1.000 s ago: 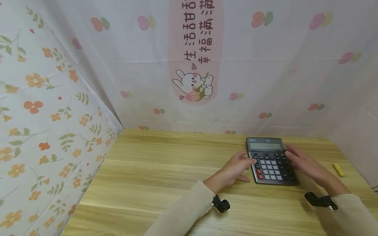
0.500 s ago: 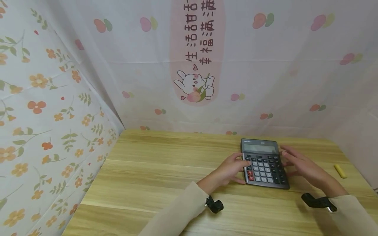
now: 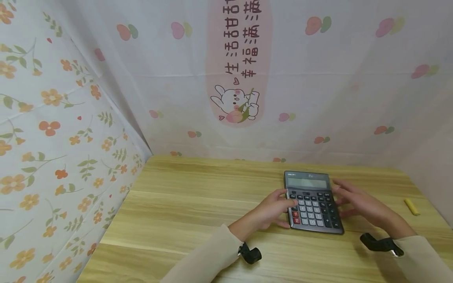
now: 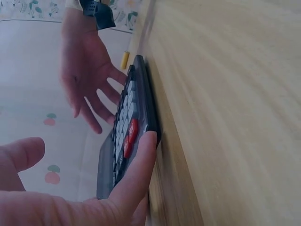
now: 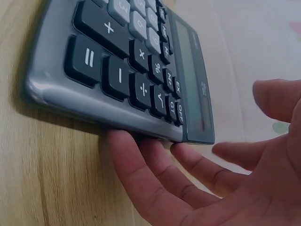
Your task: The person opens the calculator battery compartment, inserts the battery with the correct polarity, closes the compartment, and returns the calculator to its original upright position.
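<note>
A dark grey calculator with grey, black and red keys lies flat on the wooden table. My left hand is at its left side, fingers against the edge. In the left wrist view the thumb stands raised, apart from the keys. On the opposite side is my right hand, its fingertips at the calculator's right edge. The right wrist view shows those fingers stretched out and spread, low against the side, with the thumb lifted off it.
A small yellow stick-like piece lies near the table's right edge. Behind the table hangs a white cloth with peach prints and writing; a floral cloth covers the left side. Each wrist bears a black camera mount.
The calculator has slid left and toward the person, between both hands. Both hands have moved along with it, and the right fingers stay by its right edge. The yellow piece stays on the table.
</note>
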A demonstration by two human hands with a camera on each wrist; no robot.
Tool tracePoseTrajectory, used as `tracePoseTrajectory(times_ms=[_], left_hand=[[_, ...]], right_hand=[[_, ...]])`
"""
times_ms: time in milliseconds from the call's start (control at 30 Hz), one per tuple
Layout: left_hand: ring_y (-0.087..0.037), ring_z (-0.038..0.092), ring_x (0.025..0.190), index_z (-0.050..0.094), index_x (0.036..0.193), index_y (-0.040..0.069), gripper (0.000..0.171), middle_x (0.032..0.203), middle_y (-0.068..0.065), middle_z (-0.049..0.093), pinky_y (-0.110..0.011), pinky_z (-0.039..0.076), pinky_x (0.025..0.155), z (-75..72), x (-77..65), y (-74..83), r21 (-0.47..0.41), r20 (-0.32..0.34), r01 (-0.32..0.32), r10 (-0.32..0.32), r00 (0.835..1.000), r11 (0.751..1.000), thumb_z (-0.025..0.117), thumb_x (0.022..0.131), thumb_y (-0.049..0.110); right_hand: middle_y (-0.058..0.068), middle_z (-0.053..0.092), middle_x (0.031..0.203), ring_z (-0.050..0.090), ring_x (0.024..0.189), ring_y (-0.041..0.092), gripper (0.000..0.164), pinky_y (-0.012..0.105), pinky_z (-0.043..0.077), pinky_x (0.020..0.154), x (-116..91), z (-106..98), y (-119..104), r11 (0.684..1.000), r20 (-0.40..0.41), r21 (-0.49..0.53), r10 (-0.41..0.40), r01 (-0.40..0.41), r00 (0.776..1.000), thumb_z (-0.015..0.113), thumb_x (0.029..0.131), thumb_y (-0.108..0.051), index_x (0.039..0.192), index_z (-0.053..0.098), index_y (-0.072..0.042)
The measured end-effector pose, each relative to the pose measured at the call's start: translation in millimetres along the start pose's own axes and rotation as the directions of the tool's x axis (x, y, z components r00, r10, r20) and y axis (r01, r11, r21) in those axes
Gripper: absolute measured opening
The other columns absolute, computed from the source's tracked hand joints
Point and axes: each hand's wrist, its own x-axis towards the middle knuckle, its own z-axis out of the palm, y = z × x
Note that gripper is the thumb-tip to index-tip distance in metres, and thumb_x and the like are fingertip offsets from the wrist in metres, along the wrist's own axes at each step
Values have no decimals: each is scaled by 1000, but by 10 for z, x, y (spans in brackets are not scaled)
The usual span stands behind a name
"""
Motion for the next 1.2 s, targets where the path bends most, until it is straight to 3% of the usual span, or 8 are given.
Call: tracePoseTrajectory(times_ms=[433, 733, 1200], left_hand=[[-37, 61, 125, 40, 166, 4, 70, 136, -13, 61, -57, 66, 79, -168, -198, -38, 22, 39, 4, -5, 999, 1000, 71, 107, 25], [-34, 66, 121, 38, 167, 1, 73, 133, -14, 63, -56, 66, 77, -292, -322, -51, 46, 60, 13, -16, 998, 999, 70, 106, 25], [-33, 62, 120, 40, 166, -2, 73, 135, -14, 63, -57, 66, 82, -420, -464, -60, 75, 61, 15, -19, 998, 997, 70, 106, 27]], right_hand=[[38, 53, 141, 64, 116, 37, 67, 48, 66, 83, -10, 181, -117, 999, 51, 33, -14, 12, 999, 38, 122, -28, 167, 17, 17], [35, 55, 138, 64, 113, 36, 66, 49, 66, 82, -65, 332, -191, 995, 70, 95, -15, 8, 997, 41, 121, -22, 166, 16, 19], [34, 54, 139, 63, 111, 34, 65, 48, 66, 81, -76, 512, -284, 996, 62, 82, 25, -30, 998, 40, 121, -23, 167, 15, 17]])
